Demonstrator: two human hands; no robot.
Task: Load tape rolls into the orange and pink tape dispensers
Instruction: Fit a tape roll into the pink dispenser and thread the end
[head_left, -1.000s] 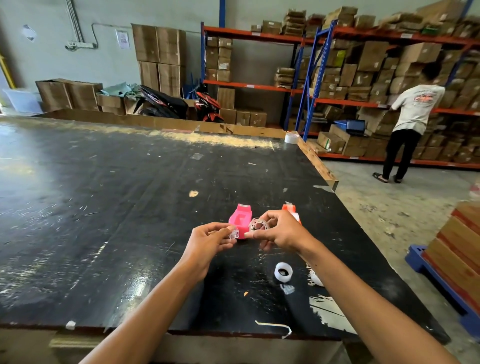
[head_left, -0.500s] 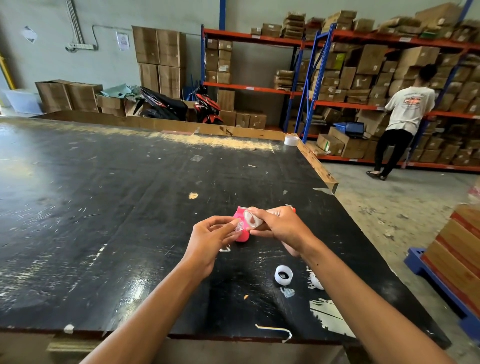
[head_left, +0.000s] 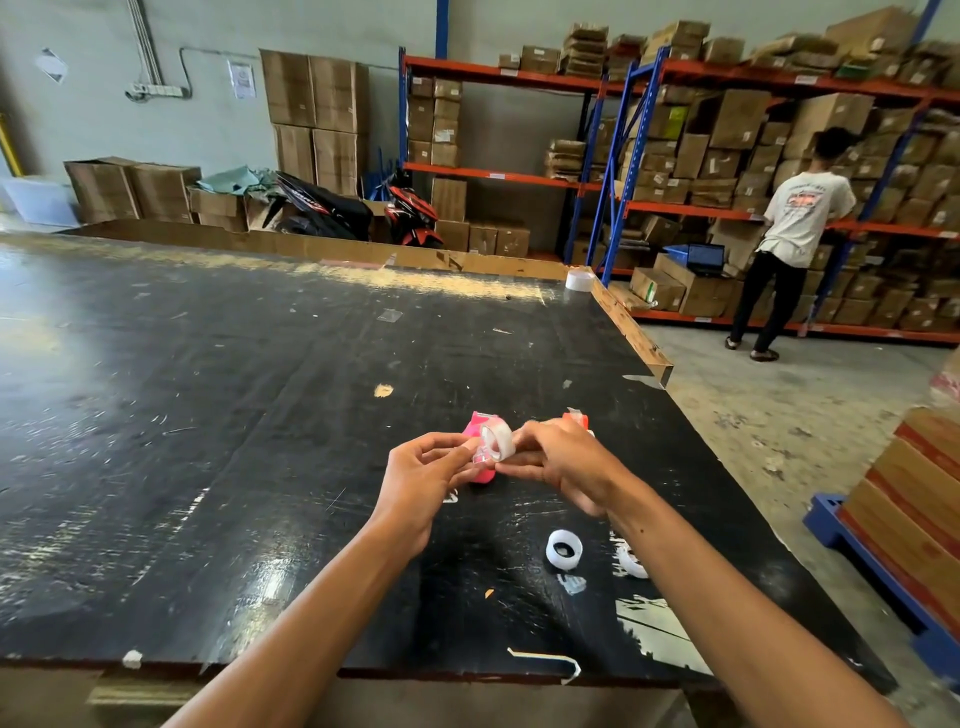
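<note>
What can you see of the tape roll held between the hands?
The tape roll is a small ring of clear, glossy tape with an open centre, seen at a tilt so its band faces the camera. It is held above the table, in front of the pink dispenser. The right hand pinches it at its right side; the left hand has fingertips at its lower left, seemingly on a loose end. It is not seated in the dispenser.
</note>
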